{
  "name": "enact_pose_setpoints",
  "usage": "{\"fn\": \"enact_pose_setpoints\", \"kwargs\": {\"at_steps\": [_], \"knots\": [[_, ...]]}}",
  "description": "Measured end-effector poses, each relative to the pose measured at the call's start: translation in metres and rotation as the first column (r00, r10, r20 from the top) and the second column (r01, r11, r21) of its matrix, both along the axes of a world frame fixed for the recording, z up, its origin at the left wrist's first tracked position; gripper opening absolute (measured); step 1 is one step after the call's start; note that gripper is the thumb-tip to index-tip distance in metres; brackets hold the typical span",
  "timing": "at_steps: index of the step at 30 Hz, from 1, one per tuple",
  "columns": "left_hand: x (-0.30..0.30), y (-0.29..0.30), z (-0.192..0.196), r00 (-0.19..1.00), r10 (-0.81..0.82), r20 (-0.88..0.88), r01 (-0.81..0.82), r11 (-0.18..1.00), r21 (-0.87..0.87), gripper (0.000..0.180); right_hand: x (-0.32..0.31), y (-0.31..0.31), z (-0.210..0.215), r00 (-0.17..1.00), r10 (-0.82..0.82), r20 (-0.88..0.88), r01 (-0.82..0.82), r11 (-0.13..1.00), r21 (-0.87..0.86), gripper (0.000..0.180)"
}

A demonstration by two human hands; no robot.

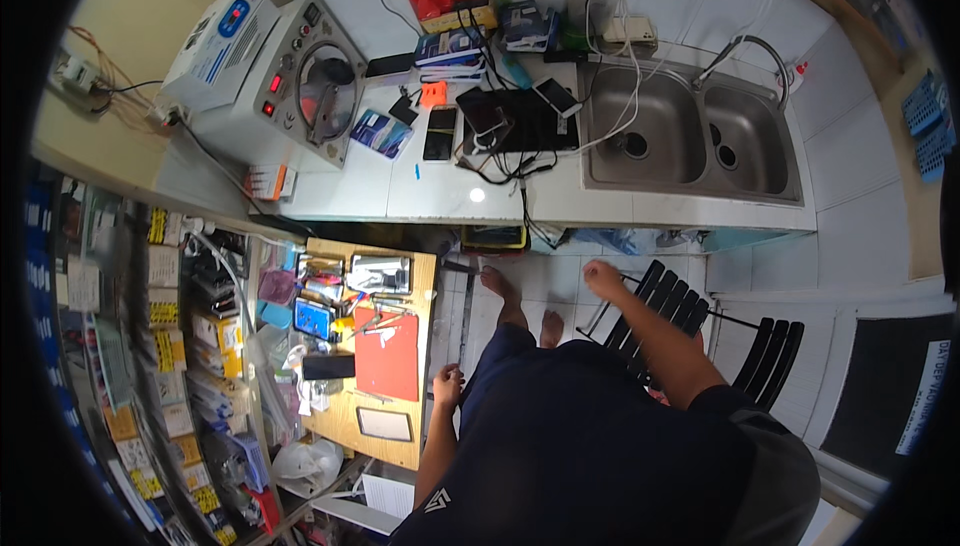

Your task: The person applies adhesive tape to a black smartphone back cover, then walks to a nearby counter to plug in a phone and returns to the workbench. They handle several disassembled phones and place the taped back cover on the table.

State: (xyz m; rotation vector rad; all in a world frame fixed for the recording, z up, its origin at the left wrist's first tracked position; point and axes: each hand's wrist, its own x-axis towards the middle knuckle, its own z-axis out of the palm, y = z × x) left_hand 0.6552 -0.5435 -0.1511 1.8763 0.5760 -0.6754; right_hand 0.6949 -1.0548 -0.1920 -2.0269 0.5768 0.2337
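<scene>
My left hand (448, 386) hangs beside the right edge of a wooden work table (425, 296), its fingers curled; whether anything small is inside them is hidden. My right hand (602, 279) is out in front of my body above the tiled floor, closed, and no object shows in it. Nearest to the left hand lies a red mat (388, 358) on the table. Around the mat are a dark phone (329, 366), a thin framed panel (384, 424), a blue tray (315, 319) and several small hand tools. Slatted black folding chairs (662, 296) are closest to my right hand.
Ahead runs a white counter (430, 203) with a double sink (640, 156), a boxy machine with a round window (325, 96), several phones (440, 134), a black pad (535, 111) and loose cables. Packed shelves (165, 346) line the left. My bare feet (500, 286) are on the floor.
</scene>
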Motion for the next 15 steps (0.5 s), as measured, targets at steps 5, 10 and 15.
{"fn": "enact_pose_setpoints", "kwargs": {"at_steps": [5, 10, 15], "knots": [[0.061, -0.034, -0.003, 0.982, 0.028, -0.185, -0.029, 1.000, -0.003, 0.031, -0.031, 0.046, 0.030, 0.658, 0.631, -0.410, -0.548, 0.775, 0.314, 0.052], [0.195, -0.085, -0.008, 0.959, 0.250, -0.136, -0.275, 0.937, -0.216, 0.032, 0.012, -0.011, 0.105, 0.762, 0.455, -0.461, -0.407, 0.890, 0.205, 0.047], [0.338, -0.143, -0.017, 0.954, -0.194, -0.230, 0.290, 0.792, 0.536, 0.041, 0.078, -0.035, 0.145, 0.950, 0.182, -0.254, -0.209, 0.974, -0.086, 0.030]]}}
